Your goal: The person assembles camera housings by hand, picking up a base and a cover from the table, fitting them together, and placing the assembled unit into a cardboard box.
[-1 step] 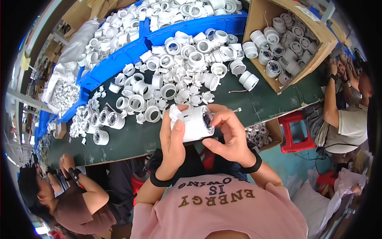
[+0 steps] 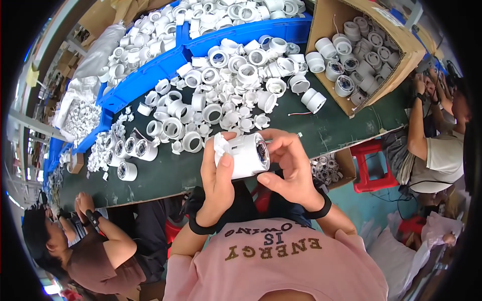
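Over the near edge of the bench I hold a white cylindrical housing on its side. Its right end is uncovered and shows dark electronics and thin wires. My left hand is closed around the left end, thumb in front, against a small white plastic piece. At the uncovered end, my right hand has its fingers bent around the far rim and its thumb at the lower rim. A small white connector shows just beyond the right fingers; its lead is mostly hidden.
White rings and clips are heaped behind my hands. Blue bins line the back. A cardboard box of similar units stands at right, a red stool below it. Co-workers sit on both sides.
My right index finger has drawn back slightly from the wires in the uncovered end. Less of the lead behind that hand shows. My left hand keeps its grip on the housing.
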Motion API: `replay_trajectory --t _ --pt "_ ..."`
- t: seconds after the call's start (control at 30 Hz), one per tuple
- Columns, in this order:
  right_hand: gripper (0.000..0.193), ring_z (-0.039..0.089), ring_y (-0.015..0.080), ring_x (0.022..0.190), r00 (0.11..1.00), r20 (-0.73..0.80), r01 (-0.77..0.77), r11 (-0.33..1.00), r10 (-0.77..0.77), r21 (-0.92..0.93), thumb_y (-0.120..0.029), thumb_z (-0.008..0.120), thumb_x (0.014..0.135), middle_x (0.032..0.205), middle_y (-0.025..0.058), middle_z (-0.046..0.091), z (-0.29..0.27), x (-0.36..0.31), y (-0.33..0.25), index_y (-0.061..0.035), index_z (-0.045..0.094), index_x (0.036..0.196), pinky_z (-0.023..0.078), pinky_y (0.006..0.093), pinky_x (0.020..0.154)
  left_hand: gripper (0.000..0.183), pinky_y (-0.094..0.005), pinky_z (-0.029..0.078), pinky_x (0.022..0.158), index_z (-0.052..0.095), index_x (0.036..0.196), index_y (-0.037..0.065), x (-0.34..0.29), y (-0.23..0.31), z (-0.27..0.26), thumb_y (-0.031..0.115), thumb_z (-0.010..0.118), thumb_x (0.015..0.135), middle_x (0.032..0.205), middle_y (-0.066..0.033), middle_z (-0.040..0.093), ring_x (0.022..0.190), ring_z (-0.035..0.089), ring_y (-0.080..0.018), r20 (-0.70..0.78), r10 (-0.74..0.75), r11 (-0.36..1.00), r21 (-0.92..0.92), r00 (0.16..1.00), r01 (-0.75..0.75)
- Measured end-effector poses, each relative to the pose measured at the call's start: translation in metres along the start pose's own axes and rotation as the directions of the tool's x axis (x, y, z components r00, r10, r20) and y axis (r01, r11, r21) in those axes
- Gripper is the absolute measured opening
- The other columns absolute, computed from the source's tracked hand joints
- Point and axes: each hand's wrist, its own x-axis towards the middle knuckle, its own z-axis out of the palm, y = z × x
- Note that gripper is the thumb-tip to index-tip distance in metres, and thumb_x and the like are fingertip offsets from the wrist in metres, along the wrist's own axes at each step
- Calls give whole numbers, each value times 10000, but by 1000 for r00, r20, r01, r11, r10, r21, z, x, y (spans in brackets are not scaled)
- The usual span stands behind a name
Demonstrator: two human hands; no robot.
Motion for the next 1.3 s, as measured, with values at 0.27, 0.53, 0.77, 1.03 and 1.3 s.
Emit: replay_trajectory --t 0.27,0.53,0.77,1.03,1.3 --pt "542 571 125 842 846 115 -529 796 520 295 -203 696 847 1019 97 562 2 -6 -44 -16 374 1239 488 231 604 401 -382 453 771 522 1125 -47 -4 4 -15 213 565 823 1013 -231 538 872 548 -290 370 593 618 360 715 -699" --pt "543 554 207 1018 990 136 -3 988 25 -154 47 758 674 1186 129 501 4 -8 -38 -13 549 1171 489 324 817 376 -303 417 754 502 1127 -51 -21 7 -22 257 465 915 1006 -133 535 851 518 -181 231 191 966 128 954 -225" --pt "558 592 220 925 974 205 156 938 -95 -309 -49 826 631 1138 138 570 3 -7 -35 -26 593 1137 493 327 793 381 -322 429 747 499 1128 -57 -31 -1 -29 264 466 926 1012 -160 537 852 531 -209 245 272 927 193 931 -322" --pt "559 608 207 869 984 180 53 960 -2 -274 -47 822 649 1106 135 570 9 -12 -35 -20 577 1150 521 308 739 384 -351 438 769 508 1123 -63 -34 -12 -34 264 461 927 1030 -208 536 877 541 -267 258 387 878 188 885 -440" --pt "616 556 321 991 969 245 134 855 -9 -501 -62 785 675 1116 153 547 9 -4 -15 -46 533 1237 490 365 816 522 -269 481 747 436 1183 13 -32 -17 -36 114 717 755 998 -53 544 853 560 -124 -29 -139 983 116 990 141"
